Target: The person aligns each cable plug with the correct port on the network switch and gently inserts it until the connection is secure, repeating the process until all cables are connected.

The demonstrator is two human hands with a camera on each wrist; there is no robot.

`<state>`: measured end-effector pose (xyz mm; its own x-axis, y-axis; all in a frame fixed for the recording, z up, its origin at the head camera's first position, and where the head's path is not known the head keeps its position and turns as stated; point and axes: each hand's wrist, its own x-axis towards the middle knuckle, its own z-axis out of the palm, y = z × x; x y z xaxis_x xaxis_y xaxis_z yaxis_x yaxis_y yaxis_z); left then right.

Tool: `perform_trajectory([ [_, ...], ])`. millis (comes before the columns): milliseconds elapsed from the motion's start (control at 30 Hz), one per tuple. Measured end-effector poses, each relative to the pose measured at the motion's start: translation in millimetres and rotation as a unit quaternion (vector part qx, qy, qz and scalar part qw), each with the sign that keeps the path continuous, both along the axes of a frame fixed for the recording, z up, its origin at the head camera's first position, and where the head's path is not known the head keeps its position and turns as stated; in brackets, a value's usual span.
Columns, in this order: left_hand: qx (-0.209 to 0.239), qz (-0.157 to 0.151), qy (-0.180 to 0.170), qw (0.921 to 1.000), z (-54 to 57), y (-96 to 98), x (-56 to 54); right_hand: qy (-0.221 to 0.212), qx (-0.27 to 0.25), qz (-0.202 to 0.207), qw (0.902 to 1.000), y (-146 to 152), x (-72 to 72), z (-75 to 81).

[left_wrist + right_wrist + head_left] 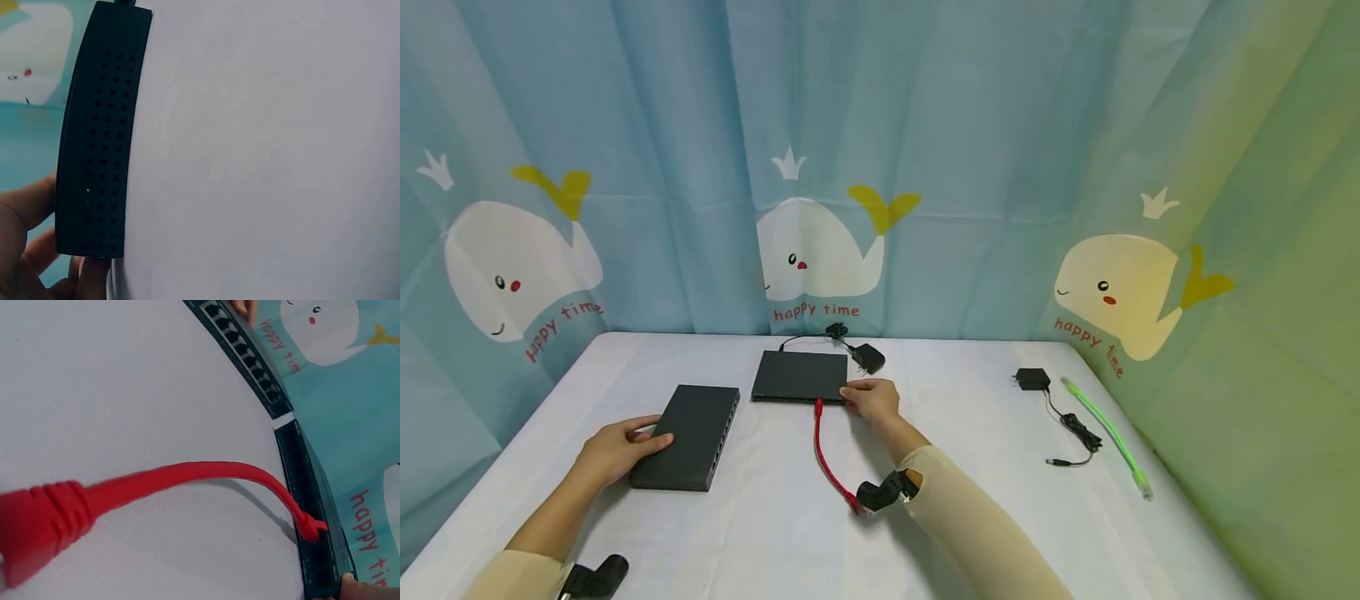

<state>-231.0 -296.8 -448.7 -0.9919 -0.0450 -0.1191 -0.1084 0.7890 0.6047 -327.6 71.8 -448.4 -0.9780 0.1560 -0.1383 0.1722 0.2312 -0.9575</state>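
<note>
My left hand (612,452) grips the near left corner of a black network switch (688,437), its thumb on top. Small vent holes dot the side of this switch (109,150) in the left wrist view, and its row of ports faces right. A second black network switch (801,375) lies farther back in the middle. At its right end, my right hand (876,402) pinches the front corner. One plug of a short red network cable (824,454) sits in a front port of the second switch; the other plug (44,525) lies loose toward the near side.
Behind the middle switch lies a black power adapter (868,358), its cord running to the switch's back. To the right are another adapter (1033,380) with a bundled cord and a green network cable (1108,425). A whale-print curtain (962,167) borders the white table.
</note>
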Motion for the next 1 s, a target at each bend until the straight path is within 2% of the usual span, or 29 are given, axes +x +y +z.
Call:
perform_trajectory([
  [300,0.009,-0.014,-0.001,0.9999,-4.5,13.5,43.7,-0.004,-0.001,0.002,1.0,-0.9,-1.3,-0.2],
  [433,0.012,-0.008,-0.005,0.9999,-6.2,18.6,56.2,-0.005,-0.003,0.001,1.0,0.3,-2.1,-1.3],
  [567,0.019,-0.007,-0.008,0.9998,-6.7,21.8,60.1,-0.005,-0.004,-0.004,1.0,1.7,-3.0,-1.9],
  [1000,0.021,-0.004,-0.013,0.9997,-6.2,21.4,61.5,-0.001,0.012,0.007,0.9999,-6.9,-2.6,-2.4],
])
